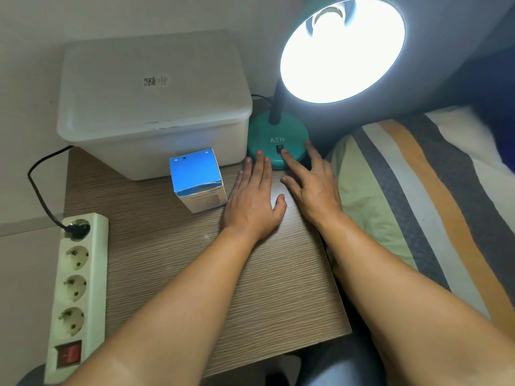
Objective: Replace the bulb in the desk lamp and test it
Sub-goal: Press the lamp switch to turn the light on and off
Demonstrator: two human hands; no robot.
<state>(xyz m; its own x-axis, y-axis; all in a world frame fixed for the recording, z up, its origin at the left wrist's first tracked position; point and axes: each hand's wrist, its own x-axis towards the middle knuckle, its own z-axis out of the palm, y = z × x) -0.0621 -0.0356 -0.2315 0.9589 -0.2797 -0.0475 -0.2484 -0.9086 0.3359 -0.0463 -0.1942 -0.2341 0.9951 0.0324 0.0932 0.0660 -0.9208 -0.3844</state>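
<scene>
A teal desk lamp stands at the back right of the wooden table. Its shade is lit and glows bright white, with the bulb screwed in at its top. On the round teal base sits a small black switch. My right hand is spread, its index fingertip touching the switch. My left hand lies flat on the table, fingertips against the base's front edge. Neither hand holds anything. A blue and white bulb box stands left of my left hand.
A white lidded plastic box fills the back of the table. A white power strip with a red switch lies at the left, one black plug in its top socket. A striped pillow lies to the right.
</scene>
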